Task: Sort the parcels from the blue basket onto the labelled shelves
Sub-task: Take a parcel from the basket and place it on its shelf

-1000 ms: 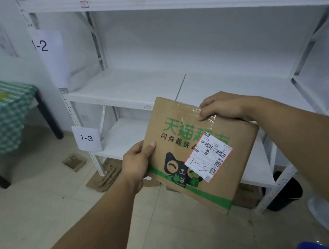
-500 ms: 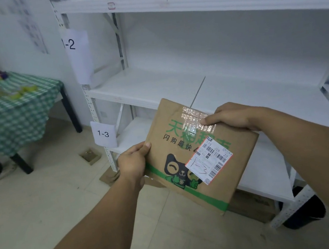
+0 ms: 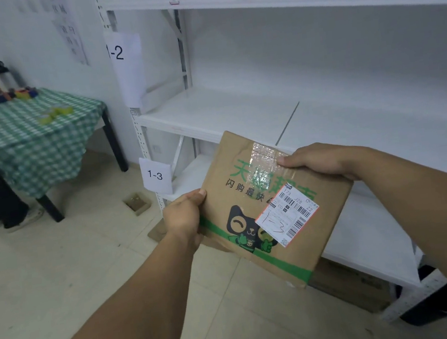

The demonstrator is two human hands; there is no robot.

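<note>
Parcel [image 3: 237, 196] still in left hand [image 3: 184, 215], right hand [image 3: 318, 161], 1-3 sign [image 3: 155, 175] nearer

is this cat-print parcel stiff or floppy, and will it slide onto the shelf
Probably stiff: the brown parcel looks flat though the left hand and right hand grip only two edges. Likely light, since fingertip grips carry it. Its flat cardboard face should slide on the smooth shelf, not roll.

My 2 forearms [image 3: 137, 303] show bare all the way up from the wrists, and my left hand [image 3: 183, 217] and right hand [image 3: 319, 161] are bare as well, thumbnails [image 3: 201, 193] trimmed short.
</note>
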